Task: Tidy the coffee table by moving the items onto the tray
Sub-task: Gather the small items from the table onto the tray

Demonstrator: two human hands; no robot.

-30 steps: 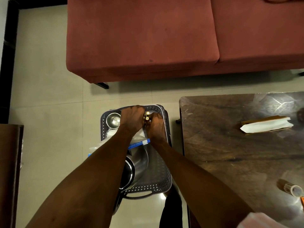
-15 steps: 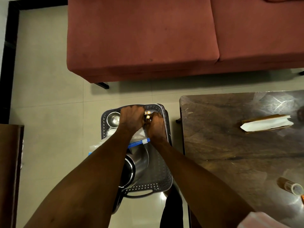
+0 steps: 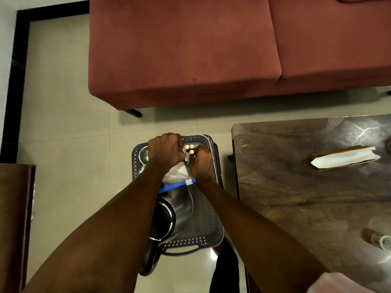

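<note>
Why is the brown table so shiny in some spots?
Head view: lamp glare bounces off the glossy coffee table, brightest at its far right corner; the room is dim, the sofa casts a shadow on the floor, and the wide lens bends edges.

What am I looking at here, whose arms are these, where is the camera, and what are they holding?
There is no machine: a person wears a camera on the head, looking down at their own arms. The left hand and right hand meet over a grey tray on the floor, their grip closed around a small bundle of batteries above a clear zip bag. The tray also carries a steel kettle and a small steel bowl. On the dark coffee table to the right lie a paper packet and a tape roll.
</note>
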